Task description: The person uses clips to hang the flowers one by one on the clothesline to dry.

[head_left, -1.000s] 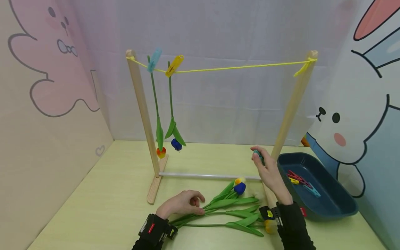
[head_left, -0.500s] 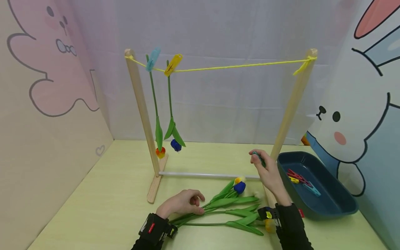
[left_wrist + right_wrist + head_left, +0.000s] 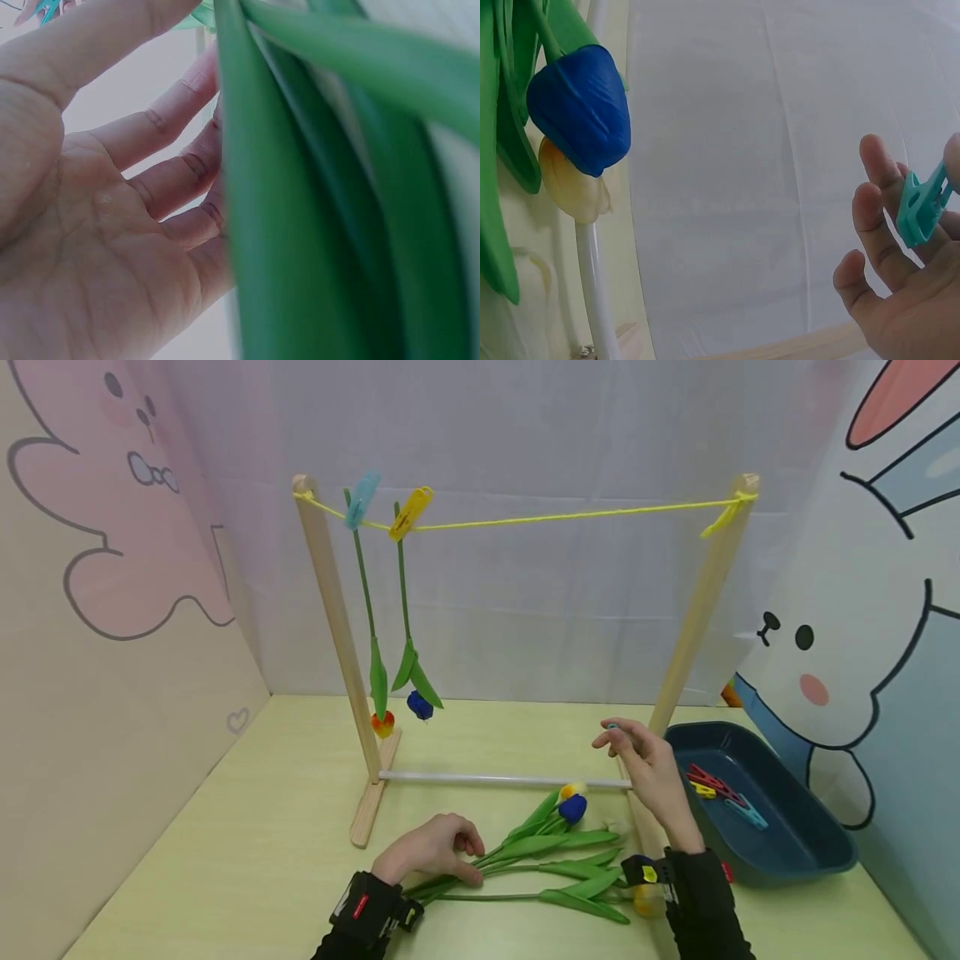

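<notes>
Two hands: left hand (image 3: 431, 852) fingers curled on tulip stems (image 3: 525, 872); right hand (image 3: 648, 768) pinches teal clip (image 3: 922, 204), air around.

I see a pale green tabletop (image 3: 247, 827), white sheet backdrop (image 3: 525, 610), cartoon bunny panels left (image 3: 112, 568) and right (image 3: 862, 635); even, soft light.
</notes>
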`<action>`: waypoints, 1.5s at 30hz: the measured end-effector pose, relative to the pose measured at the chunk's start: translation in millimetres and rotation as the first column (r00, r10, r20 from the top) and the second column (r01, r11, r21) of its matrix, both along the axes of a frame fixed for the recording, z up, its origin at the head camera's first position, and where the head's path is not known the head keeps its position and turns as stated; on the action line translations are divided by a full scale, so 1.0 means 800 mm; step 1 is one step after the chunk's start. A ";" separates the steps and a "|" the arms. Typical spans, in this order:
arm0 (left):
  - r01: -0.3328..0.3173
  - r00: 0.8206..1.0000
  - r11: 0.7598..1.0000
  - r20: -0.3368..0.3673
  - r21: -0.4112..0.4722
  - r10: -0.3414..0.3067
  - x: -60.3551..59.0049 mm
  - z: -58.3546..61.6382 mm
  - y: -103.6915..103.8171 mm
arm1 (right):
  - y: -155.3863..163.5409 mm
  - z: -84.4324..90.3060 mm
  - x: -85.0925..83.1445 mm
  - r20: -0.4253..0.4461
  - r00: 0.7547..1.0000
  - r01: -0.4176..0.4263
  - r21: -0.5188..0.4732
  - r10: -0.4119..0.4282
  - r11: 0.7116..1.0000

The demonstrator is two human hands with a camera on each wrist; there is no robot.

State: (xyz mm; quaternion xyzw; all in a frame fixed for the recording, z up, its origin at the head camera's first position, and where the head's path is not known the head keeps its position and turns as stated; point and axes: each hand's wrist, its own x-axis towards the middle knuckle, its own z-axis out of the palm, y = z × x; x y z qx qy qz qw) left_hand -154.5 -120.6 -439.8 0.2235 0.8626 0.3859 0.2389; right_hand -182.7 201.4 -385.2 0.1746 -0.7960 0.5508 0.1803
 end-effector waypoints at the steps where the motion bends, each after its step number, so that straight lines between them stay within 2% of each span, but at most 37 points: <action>1: -0.001 1.000 1.000 -0.002 0.000 0.001 0.000 0.000 0.000 | 0.001 0.000 0.000 0.001 1.000 0.006 0.003 -0.006 1.000; 7: -0.007 1.000 1.000 -0.009 0.007 0.007 -0.001 -0.001 0.000 | 0.003 0.002 -0.002 -0.033 0.996 0.086 0.032 -0.085 0.996; 13: 0.003 1.000 1.000 -0.028 0.008 -0.003 -0.002 -0.001 0.001 | 0.006 0.004 -0.002 -0.030 0.989 0.147 0.004 -0.147 0.989; 22: 0.029 0.995 0.999 -0.093 -0.015 -0.031 -0.004 -0.002 -0.001 | 0.008 0.004 0.001 0.014 0.988 0.151 0.010 -0.151 0.988; 31: 0.038 0.989 0.998 -0.144 -0.045 -0.044 -0.002 0.001 0.000 | 0.008 0.004 -0.001 -0.001 0.985 0.170 -0.011 -0.170 0.985; 37: 0.028 0.989 0.997 -0.144 -0.074 -0.038 0.000 0.000 0.002 | 0.007 0.005 0.000 0.008 0.986 0.169 -0.021 -0.169 0.985; 45: 0.030 0.988 0.997 -0.146 -0.067 -0.040 0.001 -0.001 0.000 | 0.008 0.002 -0.001 0.014 0.986 0.169 -0.011 -0.169 0.986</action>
